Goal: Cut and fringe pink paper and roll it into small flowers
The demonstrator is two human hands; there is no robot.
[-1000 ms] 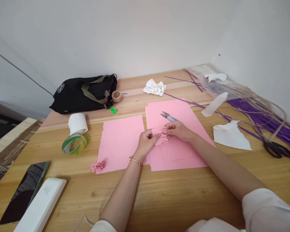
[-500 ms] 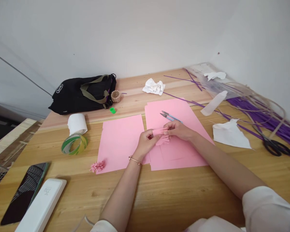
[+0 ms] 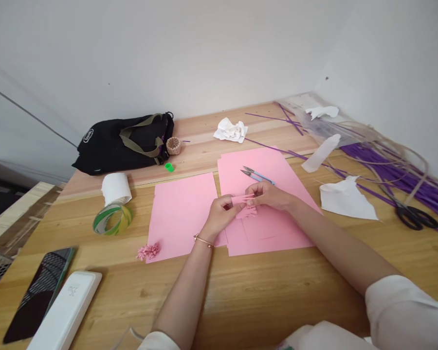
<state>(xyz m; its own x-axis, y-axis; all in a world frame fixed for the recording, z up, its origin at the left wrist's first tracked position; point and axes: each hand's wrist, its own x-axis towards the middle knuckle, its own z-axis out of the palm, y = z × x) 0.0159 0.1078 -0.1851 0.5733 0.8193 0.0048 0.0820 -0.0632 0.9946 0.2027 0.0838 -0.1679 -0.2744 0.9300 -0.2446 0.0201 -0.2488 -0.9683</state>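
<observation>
A small pink paper strip (image 3: 241, 200), cut into a fringe along one side, is pinched between both hands above a stack of pink sheets (image 3: 273, 233). My left hand (image 3: 221, 214) grips its uncut left end between thumb and fingers. With thumb and fingertips closed, my right hand (image 3: 268, 195) holds the fringed part at the right. Thread snips (image 3: 253, 176) with a light-blue handle lie on the stack just beyond my right hand, partly covered by it. Another pink sheet (image 3: 182, 209) lies to the left, with a curled pink paper tassel (image 3: 148, 251) at its near corner.
At left are a tape roll (image 3: 112, 218), a white paper roll (image 3: 117, 188), a phone (image 3: 40, 291) and a power bank (image 3: 65, 311). A black bag (image 3: 124, 141), small woven basket (image 3: 173, 145) and green cap (image 3: 169, 167) sit behind. Purple strips (image 3: 397, 175) and black-handled scissors (image 3: 416, 217) lie right.
The view has shifted very slightly. Both hands keep their hold on the fringed paper strip, with hardly any visible movement of the fingers.
</observation>
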